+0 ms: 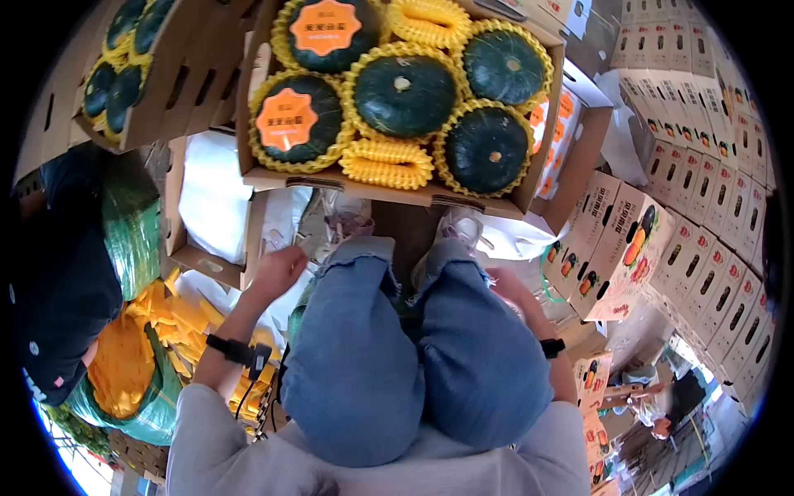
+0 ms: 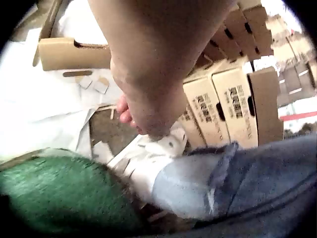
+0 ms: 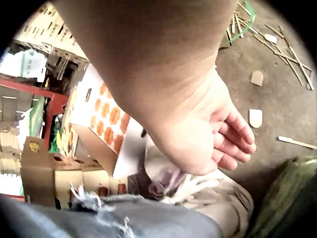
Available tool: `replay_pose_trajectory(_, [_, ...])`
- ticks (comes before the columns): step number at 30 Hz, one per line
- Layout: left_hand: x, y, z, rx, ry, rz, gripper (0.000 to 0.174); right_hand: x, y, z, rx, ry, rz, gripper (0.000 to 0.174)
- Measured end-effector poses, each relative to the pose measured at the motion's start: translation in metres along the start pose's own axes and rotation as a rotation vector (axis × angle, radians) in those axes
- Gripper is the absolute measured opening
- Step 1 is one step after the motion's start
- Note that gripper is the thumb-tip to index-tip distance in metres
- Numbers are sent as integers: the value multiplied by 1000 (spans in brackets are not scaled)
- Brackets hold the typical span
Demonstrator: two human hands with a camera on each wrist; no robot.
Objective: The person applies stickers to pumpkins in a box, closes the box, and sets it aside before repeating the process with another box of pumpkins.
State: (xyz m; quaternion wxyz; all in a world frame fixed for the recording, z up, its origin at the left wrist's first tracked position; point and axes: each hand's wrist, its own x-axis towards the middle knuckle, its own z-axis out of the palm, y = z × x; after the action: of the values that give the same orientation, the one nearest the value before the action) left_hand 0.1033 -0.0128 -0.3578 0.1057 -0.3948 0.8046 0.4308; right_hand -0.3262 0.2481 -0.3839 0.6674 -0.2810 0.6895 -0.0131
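Note:
A cardboard box (image 1: 389, 193) of dark green pumpkins (image 1: 404, 95) stands in front of the seated person's knees. Yellow foam nets (image 1: 387, 164) wrap the pumpkins, and two carry orange labels (image 1: 287, 120). Beside the left knee hangs the left hand (image 1: 284, 269), fingers loosely curled and holding nothing; its wrist view shows it over a shoe (image 2: 166, 146). The right hand (image 3: 208, 134) hangs by the right shin with relaxed, slightly bent fingers and nothing in its palm. In the head view the right knee partly hides this hand.
A box lined with white paper (image 1: 213, 186) stands at left, near yellow foam nets heaped in a green bag (image 1: 169, 388). A sheet of orange labels (image 3: 106, 116) is at right. Printed cartons (image 1: 624, 248) stack along the right. Sticks (image 3: 292, 64) litter the floor. Another person (image 1: 62, 273) is at left.

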Motion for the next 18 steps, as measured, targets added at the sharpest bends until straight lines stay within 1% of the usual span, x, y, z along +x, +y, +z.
replay_pose_trajectory(1, [-10, 2, 4, 88, -134, 22, 16, 2, 13, 13, -169, -9, -118, 24])
replay_pose_trajectory(3, [-21, 16, 8, 192, -394, -69, 19, -19, -1, 30, 19, 67, -266, 28])
replay_pose_trajectory(5, [-27, 19, 10, 174, -386, -112, 20, -16, 6, 46, 145, 182, -336, 27])
replay_pose_trajectory(6, [-28, 18, 12, 167, -382, -130, 22, -10, 11, 52, 101, 252, -331, 23])
replay_pose_trajectory(7, [-26, 17, 9, 139, -248, -74, 21, -5, 16, 57, 56, 322, -322, 18])
replay_pose_trajectory(8, [-21, 7, 9, 88, -185, 59, 17, -2, -1, 48, -62, 386, -313, 14])
replay_pose_trajectory(9, [-5, 19, -6, 133, -177, 148, 14, -6, -34, 41, -54, 579, -131, 18])
replay_pose_trajectory(10, [4, 26, -11, 16, -55, 139, 9, -2, -37, 36, 65, 712, -196, 30])
replay_pose_trajectory(11, [13, 32, -16, 33, 86, 150, 8, 0, -37, 30, 266, 735, -193, 31])
replay_pose_trajectory(12, [20, 46, -20, -101, 149, 16, 16, -6, -48, 27, 427, 719, -412, 31])
replay_pose_trajectory(13, [26, 56, -17, -251, 157, 29, 20, -20, -81, 31, 731, 618, -517, 29])
replay_pose_trajectory(15, [33, 78, -13, -554, 181, 59, 29, -29, -87, 35, 631, 390, -543, 31])
replay_pose_trajectory(16, [31, 97, -18, -641, -25, 110, 39, -32, -83, 36, 634, 436, -504, 30])
replay_pose_trajectory(18, [28, 95, -18, -567, -223, 42, 38, -27, -59, 48, 641, 509, -423, 30])
